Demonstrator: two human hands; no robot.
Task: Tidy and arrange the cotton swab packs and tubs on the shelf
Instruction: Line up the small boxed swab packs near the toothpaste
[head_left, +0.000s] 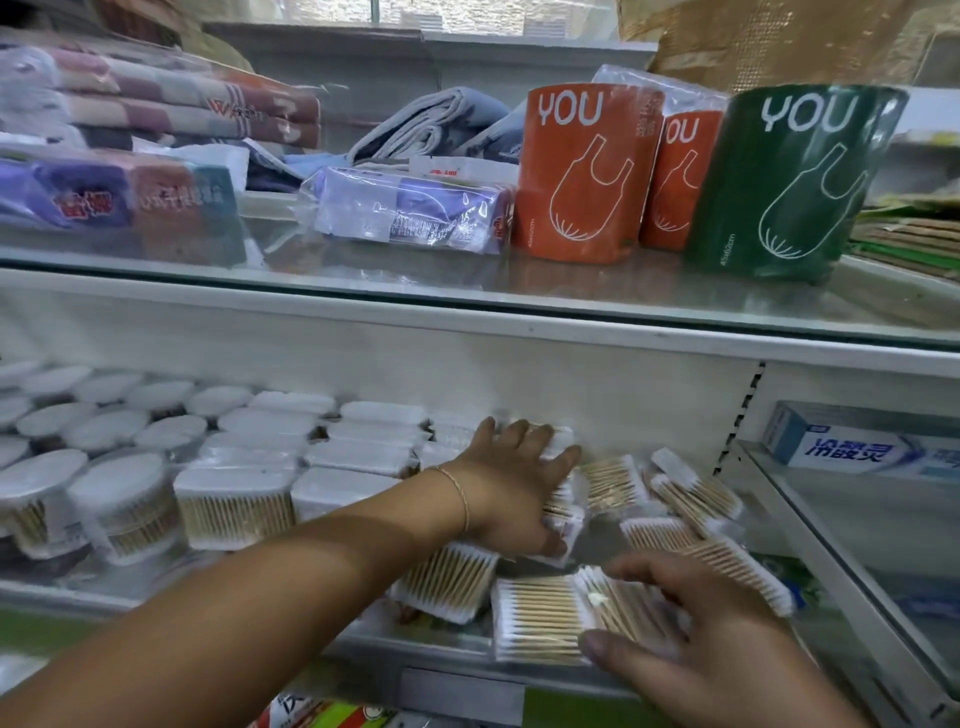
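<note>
Where the lower shelf (457, 693) fills the bottom half of the view, it is full of cotton swabs. Round tubs (124, 499) with white lids stand in rows at 9 o'clock. Just beside them, toward 3 o'clock, tidy packs (234, 506) stand upright in rows, touching each other. Past those, at 4 o'clock, loose packs (696, 493) lie flat and crooked, some leaning on each other.

The left hand (511, 483) reaches in from 8 o'clock with a thin bracelet (460, 493) on its wrist. Its fingers lie over the top of a pile of packs (558, 506) and its thumb presses the near side, so it grips the pile. This pile sits near the middle of the shelf, between the tidy rows and the loose packs.

The right hand (691, 639) comes in from 5 o'clock. It pinches a front pack (613, 608) between thumb and fingers. That pack lies at the front edge of the shelf and rests partly on another flat pack at its 9 o'clock side.

On the glass shelf above (623, 291), orange rolls (576, 171) stand at 12 o'clock with a green roll (779, 182) just beside them at 1 o'clock. A purple packet (410, 213) lies at 11 o'clock, and folded towels (156, 104) sit at 10 o'clock. A blue and white box (852, 447) lies on the next shelf at 3 o'clock.
</note>
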